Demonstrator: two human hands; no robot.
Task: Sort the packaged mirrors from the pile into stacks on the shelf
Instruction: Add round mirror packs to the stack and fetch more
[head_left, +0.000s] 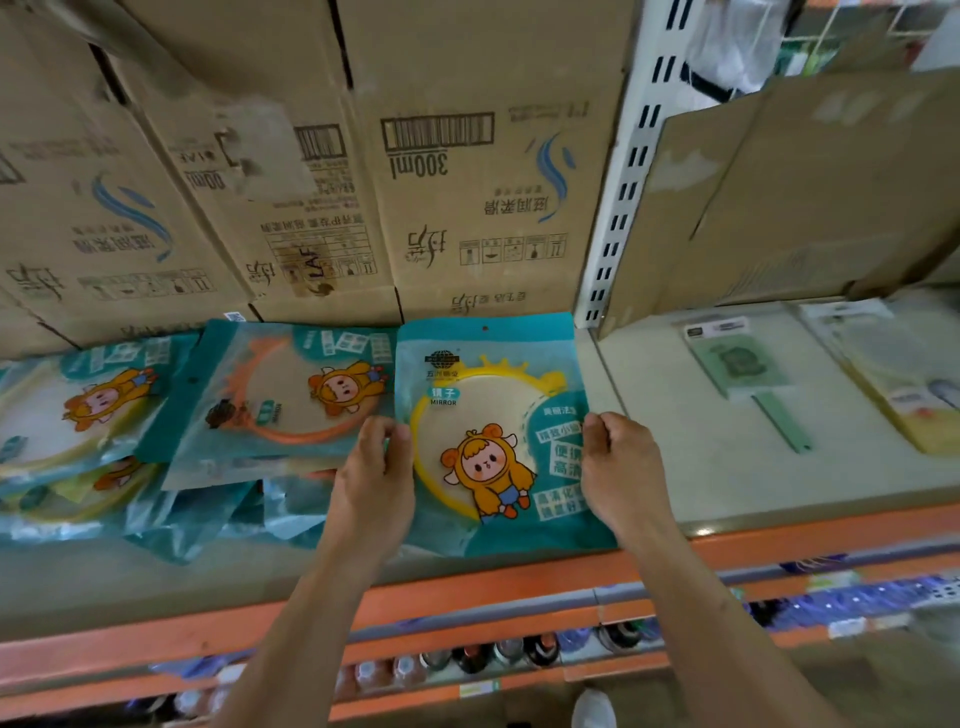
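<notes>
Head view. At centre frame, face up on the shelf (727, 467): yellow pack (493, 436), top edge close to the boxes (441, 182) behind, bottom edge near the front lip. Whether fully resting or lifted a little, cannot tell. Pinched at its left edge by the left hand (374, 467), fingers curled over the rim. Gripped at its right edge by the right hand (618, 467), fingers tightly curled, thumb hidden. Just left of it, touching or slightly overlapped: orange pack (280, 395), tilted, on top of the pile (104, 441) slumped toward the left edge of the frame. Well apart, at right of frame: green mirror (748, 364).

Probably squaring the yellow pack into its spot. Risks from here:
- Could slide off the front lip if let go too near it, slick film on a smooth shelf.
- Could knock the orange pack and start the loose pile slipping forward, with the left wrist so close.
- Could crease the film through too hard a pinch.
</notes>
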